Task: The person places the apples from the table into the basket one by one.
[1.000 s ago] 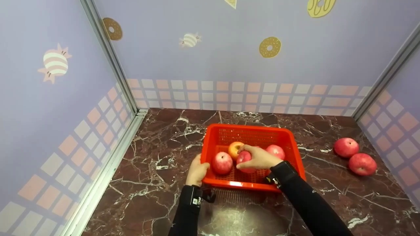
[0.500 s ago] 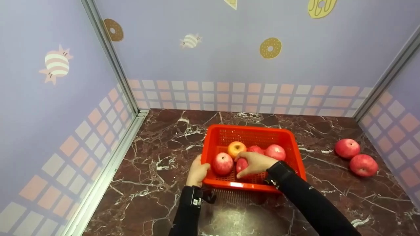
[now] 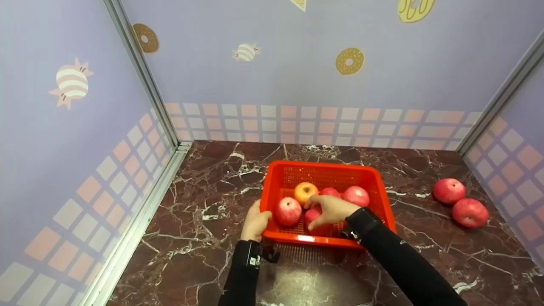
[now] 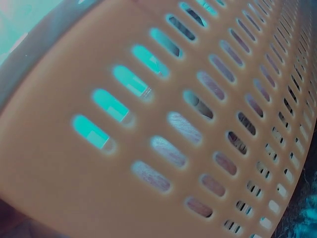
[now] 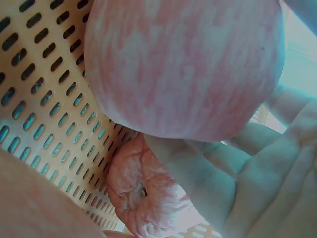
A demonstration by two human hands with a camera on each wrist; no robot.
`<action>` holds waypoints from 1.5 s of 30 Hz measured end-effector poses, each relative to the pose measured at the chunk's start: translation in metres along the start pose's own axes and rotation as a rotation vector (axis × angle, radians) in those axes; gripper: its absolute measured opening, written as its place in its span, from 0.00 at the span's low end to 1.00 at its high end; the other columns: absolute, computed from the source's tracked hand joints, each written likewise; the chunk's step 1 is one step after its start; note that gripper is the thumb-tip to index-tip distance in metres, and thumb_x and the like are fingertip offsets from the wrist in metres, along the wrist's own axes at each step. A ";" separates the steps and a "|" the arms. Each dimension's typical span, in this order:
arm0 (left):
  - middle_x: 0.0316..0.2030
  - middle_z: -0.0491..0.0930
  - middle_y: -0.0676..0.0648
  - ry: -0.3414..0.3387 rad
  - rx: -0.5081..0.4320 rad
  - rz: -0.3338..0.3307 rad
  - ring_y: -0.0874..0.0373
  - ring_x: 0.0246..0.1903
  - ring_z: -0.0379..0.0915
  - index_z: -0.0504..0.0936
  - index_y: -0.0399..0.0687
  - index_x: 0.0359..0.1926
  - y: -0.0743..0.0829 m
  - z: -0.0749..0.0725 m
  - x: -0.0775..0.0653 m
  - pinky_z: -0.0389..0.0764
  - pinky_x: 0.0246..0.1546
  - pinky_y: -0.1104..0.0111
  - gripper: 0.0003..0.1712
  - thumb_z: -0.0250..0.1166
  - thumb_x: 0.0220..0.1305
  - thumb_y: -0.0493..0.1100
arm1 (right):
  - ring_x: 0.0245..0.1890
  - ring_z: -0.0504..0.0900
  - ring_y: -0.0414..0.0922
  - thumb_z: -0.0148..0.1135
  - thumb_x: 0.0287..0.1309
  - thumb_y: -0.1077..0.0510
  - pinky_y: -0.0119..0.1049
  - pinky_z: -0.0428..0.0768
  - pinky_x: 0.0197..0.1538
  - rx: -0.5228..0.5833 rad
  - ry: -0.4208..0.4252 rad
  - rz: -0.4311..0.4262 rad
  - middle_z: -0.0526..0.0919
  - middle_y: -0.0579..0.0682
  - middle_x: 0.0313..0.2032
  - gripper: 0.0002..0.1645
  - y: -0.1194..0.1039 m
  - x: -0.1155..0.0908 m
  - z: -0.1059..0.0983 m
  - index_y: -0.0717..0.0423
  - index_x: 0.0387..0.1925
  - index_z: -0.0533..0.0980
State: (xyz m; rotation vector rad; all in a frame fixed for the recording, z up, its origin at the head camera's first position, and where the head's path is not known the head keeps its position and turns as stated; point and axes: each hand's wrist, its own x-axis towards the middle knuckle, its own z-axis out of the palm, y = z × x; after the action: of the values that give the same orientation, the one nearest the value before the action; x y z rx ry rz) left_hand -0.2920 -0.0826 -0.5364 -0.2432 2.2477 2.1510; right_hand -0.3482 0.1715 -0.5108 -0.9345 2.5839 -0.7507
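A red plastic basket with slotted walls stands on the marbled surface. My left hand grips its left rim, thumb over the edge; the left wrist view looks closely at the slotted basket wall. My right hand is inside, fingers and thumb curved round a red apple low near the front wall. Up close, that apple is streaked pink, with the fingers along its side. Around it lie a pale red apple, a yellow apple and two more red apples.
Two red apples sit side by side on the marbled surface to the right of the basket. Patterned lilac walls enclose the back and both sides, with a metal rail along the left edge.
My right hand has lowered slightly toward the front of the basket with the apple, uncovering a red apple behind it. My left hand keeps its place on the rim.
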 end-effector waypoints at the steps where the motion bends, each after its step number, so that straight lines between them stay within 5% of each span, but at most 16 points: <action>1: 0.64 0.74 0.28 0.001 0.003 0.000 0.34 0.59 0.75 0.67 0.30 0.70 0.000 0.000 0.000 0.81 0.56 0.50 0.40 0.52 0.51 0.24 | 0.50 0.84 0.47 0.82 0.44 0.44 0.45 0.82 0.58 -0.002 0.001 0.000 0.86 0.51 0.51 0.37 0.000 0.000 0.000 0.55 0.53 0.79; 12: 0.65 0.73 0.27 -0.007 -0.008 -0.008 0.32 0.60 0.74 0.66 0.30 0.72 0.001 0.000 -0.001 0.80 0.58 0.47 0.41 0.52 0.52 0.24 | 0.50 0.85 0.47 0.81 0.47 0.46 0.45 0.83 0.57 0.045 0.017 -0.009 0.87 0.54 0.49 0.35 -0.001 -0.002 -0.003 0.58 0.53 0.80; 23: 0.62 0.75 0.28 -0.001 -0.012 0.015 0.36 0.58 0.74 0.68 0.28 0.69 0.002 0.001 -0.001 0.79 0.54 0.56 0.40 0.52 0.50 0.23 | 0.48 0.86 0.53 0.80 0.50 0.48 0.46 0.84 0.55 0.148 0.058 -0.013 0.87 0.58 0.48 0.31 0.000 -0.002 -0.005 0.61 0.52 0.80; 38: 0.61 0.75 0.27 -0.007 -0.005 0.017 0.35 0.56 0.76 0.68 0.28 0.69 -0.001 0.000 0.001 0.82 0.54 0.49 0.40 0.51 0.49 0.23 | 0.43 0.86 0.47 0.78 0.53 0.48 0.35 0.84 0.48 0.194 0.092 0.010 0.87 0.58 0.47 0.29 0.000 -0.002 -0.007 0.60 0.50 0.81; 45: 0.61 0.74 0.27 -0.003 -0.005 0.015 0.35 0.56 0.75 0.67 0.27 0.68 0.000 0.001 0.001 0.81 0.53 0.51 0.40 0.50 0.48 0.23 | 0.45 0.87 0.55 0.78 0.53 0.48 0.40 0.85 0.50 0.201 0.115 -0.011 0.87 0.60 0.46 0.28 0.002 -0.002 -0.009 0.62 0.50 0.81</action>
State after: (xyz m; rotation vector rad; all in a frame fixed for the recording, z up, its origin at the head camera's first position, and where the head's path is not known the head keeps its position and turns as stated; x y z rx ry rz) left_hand -0.2926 -0.0815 -0.5365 -0.2238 2.2503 2.1631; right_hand -0.3518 0.1775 -0.5048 -0.8681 2.5409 -1.0734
